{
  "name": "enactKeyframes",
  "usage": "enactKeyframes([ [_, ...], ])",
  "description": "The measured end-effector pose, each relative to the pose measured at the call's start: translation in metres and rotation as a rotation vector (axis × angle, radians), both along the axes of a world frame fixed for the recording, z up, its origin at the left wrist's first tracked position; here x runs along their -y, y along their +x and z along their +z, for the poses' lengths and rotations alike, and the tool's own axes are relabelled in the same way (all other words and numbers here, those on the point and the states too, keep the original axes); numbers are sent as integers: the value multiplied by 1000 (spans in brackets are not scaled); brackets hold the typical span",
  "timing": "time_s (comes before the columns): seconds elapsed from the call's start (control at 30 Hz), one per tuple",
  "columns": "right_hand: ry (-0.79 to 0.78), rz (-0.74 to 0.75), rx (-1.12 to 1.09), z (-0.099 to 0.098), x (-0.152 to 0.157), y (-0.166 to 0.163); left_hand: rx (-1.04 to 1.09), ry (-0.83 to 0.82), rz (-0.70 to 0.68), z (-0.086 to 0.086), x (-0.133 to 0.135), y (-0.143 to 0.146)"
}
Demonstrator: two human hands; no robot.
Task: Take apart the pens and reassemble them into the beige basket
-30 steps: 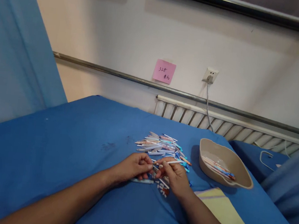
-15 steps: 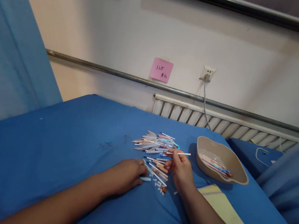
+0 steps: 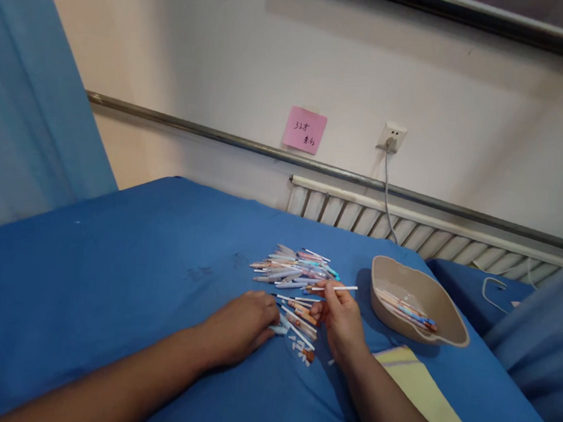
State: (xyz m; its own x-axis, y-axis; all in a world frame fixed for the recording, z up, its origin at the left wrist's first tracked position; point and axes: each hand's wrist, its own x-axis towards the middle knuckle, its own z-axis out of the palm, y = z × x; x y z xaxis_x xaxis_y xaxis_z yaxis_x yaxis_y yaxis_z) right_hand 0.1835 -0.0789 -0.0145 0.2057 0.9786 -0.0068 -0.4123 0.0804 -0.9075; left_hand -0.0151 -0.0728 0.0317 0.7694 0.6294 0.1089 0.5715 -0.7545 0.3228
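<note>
My right hand pinches a thin white pen refill, held nearly level above the cloth. My left hand rests on the blue cloth with its fingers curled on a light blue pen part, mostly covered by the fingertips. Between the hands lie loose white refills, orange pen barrels and several small white pieces beside a brown piece. Just beyond them is a heap of pale pen parts.
A beige basin with several pens in it stands to the right. Yellow paper or cloth lies under my right forearm. Behind the blue-covered table are a radiator, a socket with a plugged-in cable and a pink note.
My left hand has shifted slightly, and the light blue part has been drawn in closer under its fingers. My right hand stays almost still with the refill.
</note>
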Motion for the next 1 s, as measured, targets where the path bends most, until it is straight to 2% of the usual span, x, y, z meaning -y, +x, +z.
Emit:
enactKeyframes([
  [0.27,56,126,-41,9,6,-8,297,-220,176,-6,-15,-2],
  [0.5,71,181,-1,8,8,-8,400,-272,176,-7,-15,1],
  [0.77,81,215,175,5,10,-10,408,-272,182,-8,-12,4],
  [0.87,55,239,219,5,10,-11,433,-325,176,-10,-12,6],
  [1.0,38,266,160,6,10,-11,516,-447,178,-18,-13,8],
])
